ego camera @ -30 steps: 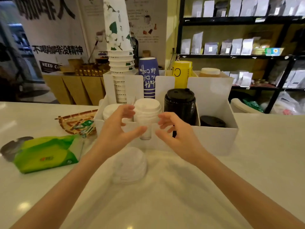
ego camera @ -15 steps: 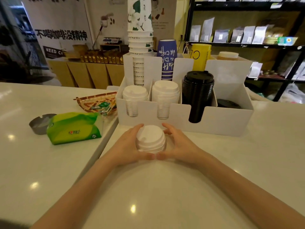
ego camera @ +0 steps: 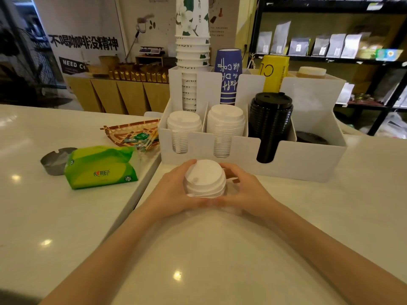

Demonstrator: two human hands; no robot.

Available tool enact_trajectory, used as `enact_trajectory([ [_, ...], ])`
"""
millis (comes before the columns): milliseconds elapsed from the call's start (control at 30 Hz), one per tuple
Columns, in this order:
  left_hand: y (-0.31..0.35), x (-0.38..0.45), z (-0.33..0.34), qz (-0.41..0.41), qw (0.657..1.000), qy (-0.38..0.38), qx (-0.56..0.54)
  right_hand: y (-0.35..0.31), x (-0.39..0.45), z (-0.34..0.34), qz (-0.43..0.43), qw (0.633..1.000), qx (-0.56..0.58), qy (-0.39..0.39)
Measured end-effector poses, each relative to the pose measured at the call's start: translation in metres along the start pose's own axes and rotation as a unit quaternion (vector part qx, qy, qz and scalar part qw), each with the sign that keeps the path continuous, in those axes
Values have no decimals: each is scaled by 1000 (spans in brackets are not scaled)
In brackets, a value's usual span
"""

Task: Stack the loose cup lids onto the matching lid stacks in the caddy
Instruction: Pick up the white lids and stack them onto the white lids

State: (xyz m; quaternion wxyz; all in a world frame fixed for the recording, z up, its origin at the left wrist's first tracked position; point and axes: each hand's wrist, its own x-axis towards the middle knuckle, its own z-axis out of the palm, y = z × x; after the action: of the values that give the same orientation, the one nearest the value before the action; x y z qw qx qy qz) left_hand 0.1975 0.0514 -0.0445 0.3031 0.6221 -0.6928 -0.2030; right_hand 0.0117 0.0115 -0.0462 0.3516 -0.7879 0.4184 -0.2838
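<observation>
A small pile of loose white cup lids (ego camera: pixel 205 179) sits on the white counter just in front of the caddy. My left hand (ego camera: pixel 174 192) cups its left side and my right hand (ego camera: pixel 246 192) cups its right side, fingertips meeting at the near edge. The white caddy (ego camera: pixel 308 164) holds two white lid stacks, a smaller one on the left (ego camera: pixel 184 124) and a wider one in the middle (ego camera: pixel 226 119), plus a tall black lid stack (ego camera: pixel 271 119) to their right. A few black lids (ego camera: pixel 311 138) lie low in the far-right compartment.
Paper cup stacks stand in the caddy's back row: white-green (ego camera: pixel 192 51), blue (ego camera: pixel 229 75), yellow (ego camera: pixel 274 72). To the left lie a green tissue pack (ego camera: pixel 102 166), a grey ashtray (ego camera: pixel 56 160) and a woven tray of sachets (ego camera: pixel 134 134). A counter seam runs beside my left arm.
Both hands dropped from the caddy's middle white stack to the counter and closed around the loose white lids, gathering them into a pile. The view tilted and shifted.
</observation>
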Motion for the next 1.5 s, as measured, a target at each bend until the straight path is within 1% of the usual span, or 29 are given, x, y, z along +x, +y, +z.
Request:
enact_trajectory([
  [167,12,5,-17,10,999,33,-4,-14,11,-11,-28,999,-14,18],
  [333,23,19,-49,23,997,68,8,-44,34,-31,-67,997,-19,22],
  [433,27,33,-69,44,995,90,20,-60,53,-41,-94,994,-44,25],
  [600,29,63,-93,56,994,77,49,-73,90,-55,-119,991,-64,20],
  [767,31,95,-110,80,989,96,77,-82,123,-68,-133,987,-89,8],
  [900,24,120,-121,63,992,69,82,-86,147,-75,-142,979,-144,-14],
  [1033,14,138,-121,48,994,42,86,-79,170,-73,-118,976,-177,-38],
  [1167,1,147,-112,33,994,36,100,-74,183,-69,-93,973,-205,-56],
  [1333,-6,148,-106,35,990,38,129,-70,187,-66,-93,965,-234,-69],
  [1500,-14,145,-104,35,987,22,154,-69,187,-61,-90,957,-266,-75],
])
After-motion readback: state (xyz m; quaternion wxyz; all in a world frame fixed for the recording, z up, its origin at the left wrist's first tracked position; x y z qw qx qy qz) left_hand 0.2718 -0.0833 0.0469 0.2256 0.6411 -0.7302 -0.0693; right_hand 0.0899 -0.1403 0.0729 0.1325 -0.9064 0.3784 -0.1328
